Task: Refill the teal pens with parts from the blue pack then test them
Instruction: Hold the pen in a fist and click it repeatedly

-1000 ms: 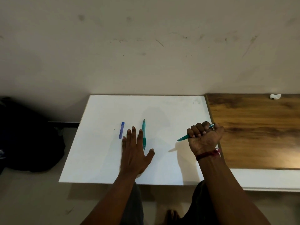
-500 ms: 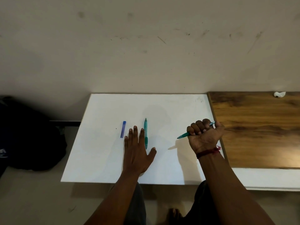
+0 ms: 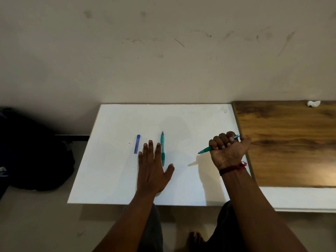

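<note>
**One pen fisted, one lying**

Clenched in the right grip [image 3: 228,151]: a teal pen [image 3: 205,150], tip pointing left, above the white counter [image 3: 112,170]. Flat on the counter, fingers straight, holding nothing: the left grip [image 3: 151,168]. Just right of its fingers, the second teal pen [image 3: 162,148]; just left, the blue pack [image 3: 137,144].
</note>
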